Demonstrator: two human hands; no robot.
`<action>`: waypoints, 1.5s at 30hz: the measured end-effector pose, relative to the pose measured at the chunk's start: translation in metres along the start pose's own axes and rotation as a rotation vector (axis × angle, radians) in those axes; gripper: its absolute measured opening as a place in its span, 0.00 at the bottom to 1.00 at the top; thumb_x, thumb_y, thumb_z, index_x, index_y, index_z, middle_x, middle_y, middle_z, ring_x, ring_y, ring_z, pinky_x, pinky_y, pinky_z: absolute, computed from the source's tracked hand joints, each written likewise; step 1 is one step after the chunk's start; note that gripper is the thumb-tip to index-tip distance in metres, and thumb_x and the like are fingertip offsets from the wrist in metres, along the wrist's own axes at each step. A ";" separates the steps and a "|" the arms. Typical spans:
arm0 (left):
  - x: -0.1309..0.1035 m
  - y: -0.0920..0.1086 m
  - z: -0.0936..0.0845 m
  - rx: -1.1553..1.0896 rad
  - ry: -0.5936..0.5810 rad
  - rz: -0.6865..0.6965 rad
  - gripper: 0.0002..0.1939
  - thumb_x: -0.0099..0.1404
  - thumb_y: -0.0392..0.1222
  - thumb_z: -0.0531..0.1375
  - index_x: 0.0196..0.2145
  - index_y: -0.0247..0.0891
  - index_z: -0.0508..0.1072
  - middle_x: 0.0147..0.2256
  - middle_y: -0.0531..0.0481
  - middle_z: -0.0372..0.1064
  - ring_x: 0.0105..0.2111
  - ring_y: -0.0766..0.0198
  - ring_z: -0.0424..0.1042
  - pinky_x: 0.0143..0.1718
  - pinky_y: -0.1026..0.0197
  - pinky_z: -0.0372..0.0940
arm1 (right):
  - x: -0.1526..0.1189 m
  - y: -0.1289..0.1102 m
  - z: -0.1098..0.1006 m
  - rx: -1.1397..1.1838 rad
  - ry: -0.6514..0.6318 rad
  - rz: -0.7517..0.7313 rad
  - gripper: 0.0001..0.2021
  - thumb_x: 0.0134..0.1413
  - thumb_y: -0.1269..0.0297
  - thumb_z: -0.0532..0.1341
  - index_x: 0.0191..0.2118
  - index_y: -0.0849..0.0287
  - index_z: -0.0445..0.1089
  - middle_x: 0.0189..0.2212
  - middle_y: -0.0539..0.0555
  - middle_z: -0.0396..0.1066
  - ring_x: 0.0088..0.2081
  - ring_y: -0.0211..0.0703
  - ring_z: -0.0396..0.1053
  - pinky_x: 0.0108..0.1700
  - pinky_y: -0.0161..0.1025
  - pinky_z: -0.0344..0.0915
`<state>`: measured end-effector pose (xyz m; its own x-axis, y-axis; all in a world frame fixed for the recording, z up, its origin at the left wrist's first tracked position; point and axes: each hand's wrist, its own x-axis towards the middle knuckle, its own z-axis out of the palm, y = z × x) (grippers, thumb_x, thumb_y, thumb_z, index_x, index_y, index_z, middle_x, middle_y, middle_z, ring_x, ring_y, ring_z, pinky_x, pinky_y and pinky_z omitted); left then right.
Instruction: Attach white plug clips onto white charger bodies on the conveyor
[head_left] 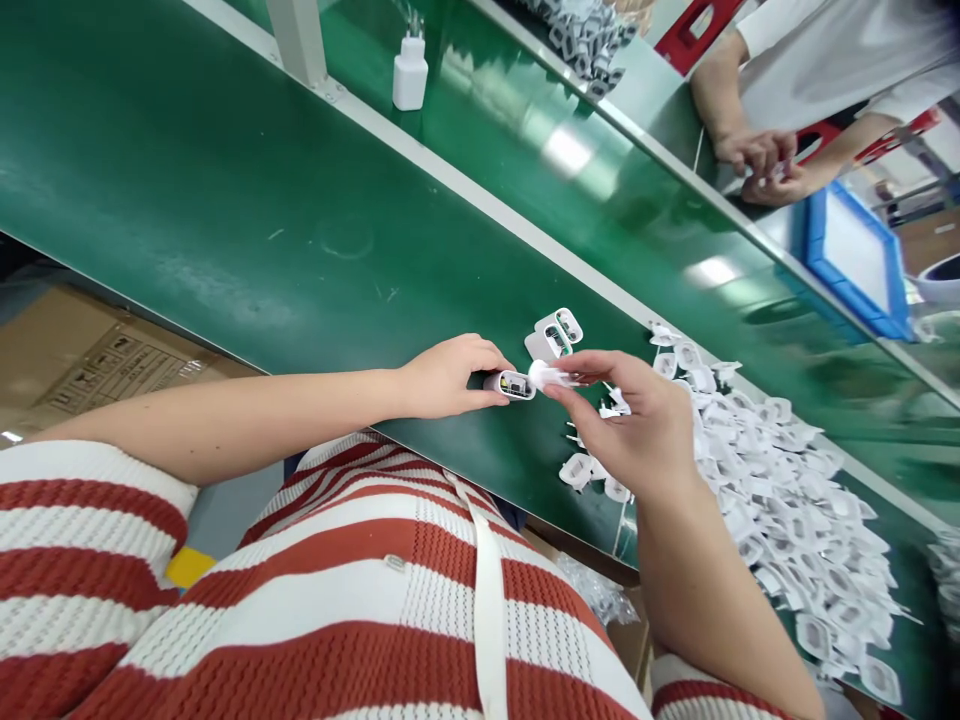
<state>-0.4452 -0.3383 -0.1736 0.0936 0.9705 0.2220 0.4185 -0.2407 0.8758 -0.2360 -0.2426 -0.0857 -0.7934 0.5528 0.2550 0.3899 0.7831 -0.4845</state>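
Note:
My left hand (pixel 457 376) grips a white charger housing (pixel 512 386) between thumb and fingers. Its open end faces right and shows a small circuit board inside. Pinched in my right hand (pixel 637 415) is a white plug cap (pixel 551 376), close to the housing's open end; whether the two touch I cannot tell. Just beyond my hands, two more open white charger housings (pixel 547 342) lie side by side on the green bench, circuit boards showing. A few loose plug caps (pixel 576 470) lie below my right hand.
A large pile of white plug caps (pixel 795 490) covers the bench on the right. A closed charger (pixel 410 75) stands beyond the pale divider strip (pixel 480 195). Across the bench are a co-worker's hands (pixel 769 165), a blue tray (pixel 859 260) and grey parts (pixel 589 40).

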 end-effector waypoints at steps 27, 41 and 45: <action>0.000 0.001 0.003 0.033 0.017 0.003 0.09 0.68 0.43 0.66 0.42 0.36 0.80 0.42 0.44 0.77 0.45 0.54 0.72 0.50 0.54 0.66 | 0.022 -0.014 0.020 -0.303 -0.247 -0.162 0.12 0.59 0.72 0.60 0.40 0.53 0.81 0.34 0.51 0.80 0.34 0.45 0.76 0.32 0.41 0.67; 0.001 0.001 0.002 0.045 -0.007 -0.026 0.10 0.67 0.44 0.67 0.43 0.36 0.81 0.45 0.43 0.76 0.47 0.54 0.72 0.52 0.54 0.66 | 0.006 -0.008 0.033 -0.156 -0.049 -0.101 0.08 0.65 0.65 0.62 0.41 0.53 0.80 0.36 0.53 0.80 0.37 0.46 0.75 0.38 0.43 0.72; 0.001 0.001 0.002 0.064 -0.015 -0.020 0.10 0.68 0.44 0.66 0.42 0.35 0.81 0.44 0.43 0.76 0.47 0.54 0.72 0.52 0.54 0.65 | 0.009 -0.005 0.032 -0.103 -0.088 -0.086 0.07 0.63 0.66 0.63 0.40 0.53 0.81 0.36 0.53 0.79 0.37 0.47 0.76 0.40 0.44 0.73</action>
<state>-0.4429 -0.3374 -0.1736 0.0978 0.9753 0.1979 0.4770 -0.2205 0.8508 -0.2604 -0.2502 -0.1080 -0.8619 0.4591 0.2152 0.3613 0.8540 -0.3744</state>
